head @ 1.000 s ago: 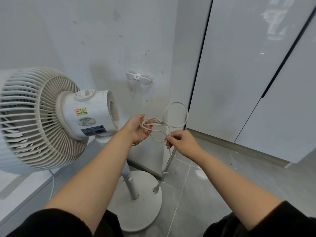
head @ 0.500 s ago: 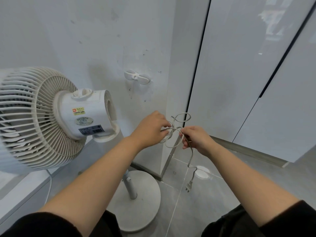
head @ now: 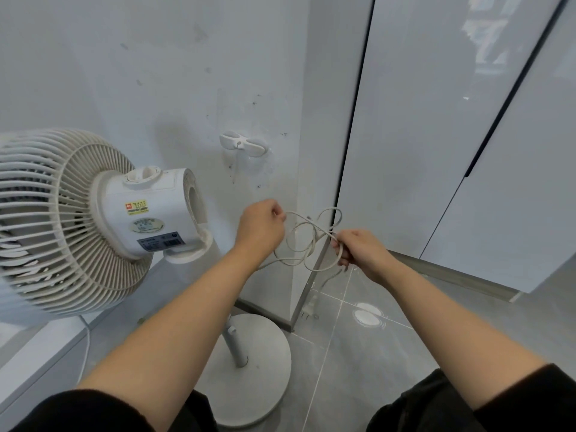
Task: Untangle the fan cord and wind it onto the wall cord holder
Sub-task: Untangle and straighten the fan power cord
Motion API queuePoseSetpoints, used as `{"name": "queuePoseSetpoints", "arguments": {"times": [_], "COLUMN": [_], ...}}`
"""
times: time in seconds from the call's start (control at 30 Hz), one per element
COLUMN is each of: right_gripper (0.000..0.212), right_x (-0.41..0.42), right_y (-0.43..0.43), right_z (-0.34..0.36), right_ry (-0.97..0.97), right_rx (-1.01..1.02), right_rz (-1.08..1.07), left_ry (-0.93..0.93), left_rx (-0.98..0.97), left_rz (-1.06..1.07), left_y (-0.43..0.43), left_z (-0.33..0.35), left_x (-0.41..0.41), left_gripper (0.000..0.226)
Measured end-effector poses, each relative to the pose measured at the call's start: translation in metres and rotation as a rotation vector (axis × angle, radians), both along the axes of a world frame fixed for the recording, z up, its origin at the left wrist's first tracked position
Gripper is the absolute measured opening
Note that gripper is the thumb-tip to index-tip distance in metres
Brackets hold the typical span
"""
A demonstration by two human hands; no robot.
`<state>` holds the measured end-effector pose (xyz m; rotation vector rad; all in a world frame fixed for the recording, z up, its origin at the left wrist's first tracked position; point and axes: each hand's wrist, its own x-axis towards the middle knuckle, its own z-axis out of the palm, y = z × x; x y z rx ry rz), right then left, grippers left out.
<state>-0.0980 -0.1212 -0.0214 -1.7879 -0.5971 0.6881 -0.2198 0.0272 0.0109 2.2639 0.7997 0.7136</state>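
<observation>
A white standing fan (head: 93, 226) fills the left side, its round base (head: 265, 353) on the floor. Its thin white cord (head: 304, 241) hangs in tangled loops between my hands. My left hand (head: 260, 227) pinches one end of the loops. My right hand (head: 358, 252) grips the other side of them, and the plug (head: 308, 310) dangles below it near the floor. The white wall cord holder (head: 243, 145) is fixed to the wall above my left hand, with nothing wound on it.
A wall corner with a metal edge strip (head: 314, 275) stands right behind the cord. White cabinet doors (head: 436, 135) fill the right. A low white ledge (head: 37, 347) runs under the fan head. Grey tiles (head: 389, 353) cover the floor.
My hands have drawn apart, spreading the cord loops wider between them. The plug hangs a little further left, by the wall corner.
</observation>
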Motion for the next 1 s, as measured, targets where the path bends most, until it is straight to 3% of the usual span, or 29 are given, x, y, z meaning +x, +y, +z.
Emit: {"name": "queuePoseSetpoints", "arguments": {"times": [0.1, 0.17, 0.27, 0.33, 0.4, 0.47, 0.57, 0.63, 0.8, 1.0], "right_gripper": [0.031, 0.033, 0.034, 0.033, 0.033, 0.033, 0.032, 0.032, 0.034, 0.035], "right_x": [0.009, 0.011, 0.009, 0.006, 0.001, -0.003, -0.005, -0.005, 0.002, 0.005], "right_y": [-0.007, -0.008, -0.009, -0.009, -0.007, -0.003, 0.001, 0.0, 0.0, 0.003], "right_z": [-0.005, -0.006, -0.003, 0.001, 0.006, 0.009, 0.012, 0.015, 0.018, 0.024], "right_ry": [-0.03, -0.079, -0.137, -0.185, -0.203, -0.197, -0.184, -0.206, -0.153, -0.006], "right_rx": [0.006, -0.014, -0.04, -0.06, -0.062, -0.051, -0.051, -0.065, -0.049, -0.02], "right_rz": [0.034, 0.054, 0.029, 0.017, 0.025, 0.035, 0.053, 0.078, 0.205, 0.279], "left_ry": [-0.178, -0.169, 0.184, 0.295, 0.32, 0.351, 0.337, 0.291, 0.102, -0.085], "left_rx": [-0.45, -0.507, 0.032, 0.334, 0.515, 0.634, 0.75, 0.656, 0.156, -0.198], "left_rz": [0.103, 0.151, 0.134, -0.031, -0.252, -0.396, -0.404, -0.355, -0.17, -0.055], "left_y": [0.008, 0.01, 0.012, 0.009, -0.002, -0.013, -0.017, -0.017, -0.025, -0.026], "left_z": [0.005, 0.0, -0.006, -0.008, -0.005, -0.002, -0.001, -0.002, -0.001, 0.004], "left_x": [-0.003, -0.002, -0.005, -0.005, -0.001, 0.005, 0.012, 0.011, 0.01, 0.007], "left_gripper": [0.016, 0.017, 0.011, 0.031, 0.043, 0.038, 0.026, 0.026, 0.018, 0.023]}}
